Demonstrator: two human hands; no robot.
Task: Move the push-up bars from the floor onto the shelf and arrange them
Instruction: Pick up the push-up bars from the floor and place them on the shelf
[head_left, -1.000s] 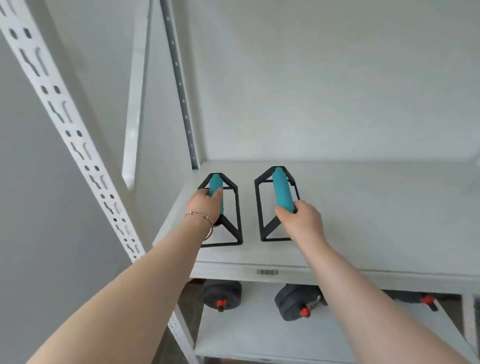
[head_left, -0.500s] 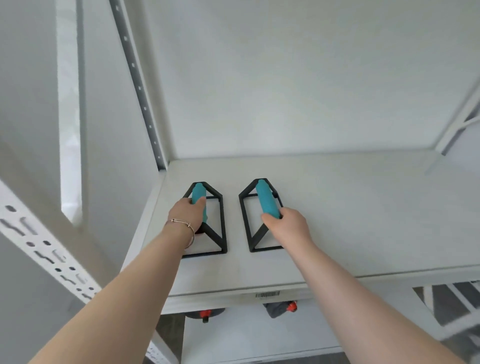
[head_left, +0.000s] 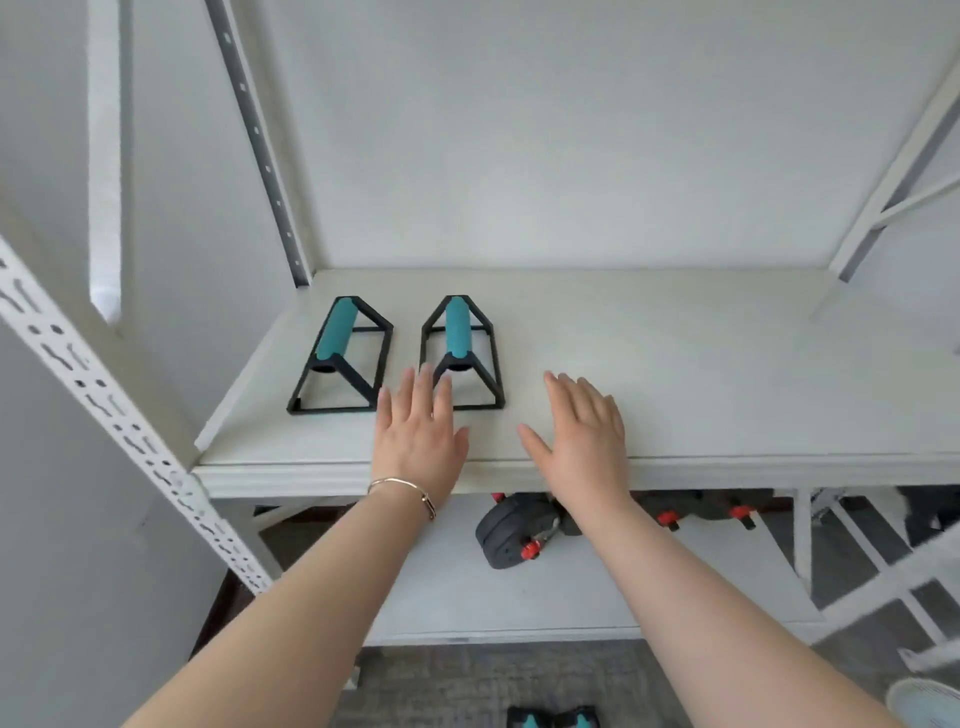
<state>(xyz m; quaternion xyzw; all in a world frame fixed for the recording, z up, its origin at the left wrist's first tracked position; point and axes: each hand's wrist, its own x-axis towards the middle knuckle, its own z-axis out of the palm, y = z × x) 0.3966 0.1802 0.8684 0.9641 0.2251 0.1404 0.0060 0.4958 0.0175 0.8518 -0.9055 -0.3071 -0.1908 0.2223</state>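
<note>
So both of the black triangular-frame push-up bars with teal foam grips are sitting on the white laminate shelf board (head_left: 675, 364), over toward 9 o'clock on the board: the left push-up bar (head_left: 340, 358) and the right push-up bar (head_left: 460, 353) stand upright side by side, near each other but not touching, grips pointing roughly toward 12 o'clock. The left one is angled a bit, so they aren't quite parallel.

The left hand (head_left: 418, 441), the one with a thin gold bracelet (head_left: 402, 491), is flat with fingers spread and gripping nothing, fingertips just at the front edge of the right bar's frame; can't tell if they touch it. The right hand (head_left: 582, 436) is also spread wide and empty, hovering over bare shelf at about 3 o'clock from the bars.

Down at 6 o'clock on the grey carpet floor (head_left: 467, 680) there's another teal and black pair (head_left: 553, 719) peeking in at the frame edge, looks like more bars, so I'd guess the job isn't finished.

What could go wrong: those fingertips could bump the right bar and skew it. Also the bars sit fairly near the front lip, so shoving more in carelessly could knock one off onto the black dumbbell with red collars (head_left: 514, 530) on the lower shelf
</note>
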